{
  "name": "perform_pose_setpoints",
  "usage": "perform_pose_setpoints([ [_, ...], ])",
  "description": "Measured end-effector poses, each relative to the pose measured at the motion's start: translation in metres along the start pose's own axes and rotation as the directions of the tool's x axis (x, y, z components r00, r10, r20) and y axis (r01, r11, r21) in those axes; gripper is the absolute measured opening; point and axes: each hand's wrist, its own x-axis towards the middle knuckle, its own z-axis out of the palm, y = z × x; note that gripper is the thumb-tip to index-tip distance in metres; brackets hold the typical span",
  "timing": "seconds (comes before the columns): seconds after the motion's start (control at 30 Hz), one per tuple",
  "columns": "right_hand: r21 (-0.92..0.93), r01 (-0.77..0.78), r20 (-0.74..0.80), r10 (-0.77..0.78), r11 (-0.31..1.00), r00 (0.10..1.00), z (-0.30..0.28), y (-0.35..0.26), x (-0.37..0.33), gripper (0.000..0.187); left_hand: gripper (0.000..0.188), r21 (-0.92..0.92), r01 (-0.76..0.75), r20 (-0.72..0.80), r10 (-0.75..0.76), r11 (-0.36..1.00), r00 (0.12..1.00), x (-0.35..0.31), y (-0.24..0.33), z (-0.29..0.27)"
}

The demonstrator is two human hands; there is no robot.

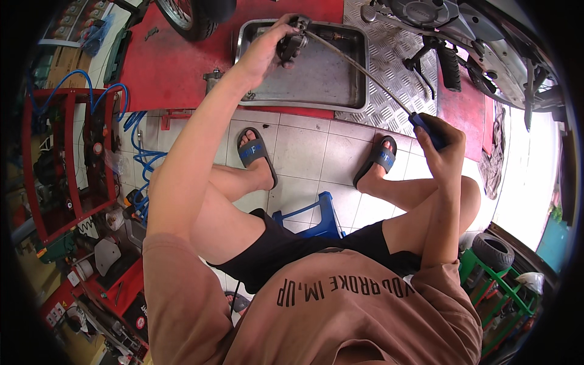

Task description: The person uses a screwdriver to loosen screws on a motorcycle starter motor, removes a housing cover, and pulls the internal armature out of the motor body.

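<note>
My left hand [263, 53] grips a dark, greasy metal part that looks like a brake caliper [294, 46], held above the left side of a metal tray [316, 82]. My right hand [447, 143] is wrapped round the blue handle of a long screwdriver [420, 123]. Its thin shaft slants up and leftward across the tray. The tip meets the upper end of the metal part, close to my left fingers; exactly where it touches is too small to tell. Another small metal part [213, 79] lies just left of the tray.
The tray rests on a red platform [173, 70] beside a diamond-plate panel [395, 67]. A motorcycle [474, 36] stands at the upper right, a wheel [194, 24] at the top left. A blue stool [325, 213] is beneath me; a blue hose [146, 159] and red shelf [73, 164] are left.
</note>
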Motion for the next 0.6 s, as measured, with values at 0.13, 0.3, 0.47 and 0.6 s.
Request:
perform_pose_setpoints([
  [0.13, -0.02, 0.0, -0.001, 0.0, 1.0, 1.0, -0.0018, 0.0007, -0.0004, 0.028, 0.042, 0.028, 0.01, -0.02, -0.01, 1.0, 1.0, -0.0012, 0.0007, 0.0021],
  [0.3, -0.004, -0.009, 0.0, 0.009, 1.0, 1.0, -0.0021, 0.0013, 0.0, 0.027, 0.033, -0.001, 0.008, -0.085, -0.008, 1.0, 0.996, -0.0013, -0.0008, 0.0058],
  [0.47, 0.006, 0.02, -0.004, -0.02, 1.0, 1.0, -0.0015, 0.0033, 0.0002, 0.027, 0.037, 0.015, 0.02, -0.078, -0.018, 1.0, 0.997, -0.0005, -0.0021, 0.0049],
  [0.6, -0.05, -0.009, 0.014, 0.01, 0.999, 1.0, -0.0043, -0.0011, 0.0006, 0.027, 0.048, 0.115, 0.027, -0.05, -0.021, 0.993, 0.999, 0.0003, -0.0012, 0.0025],
])
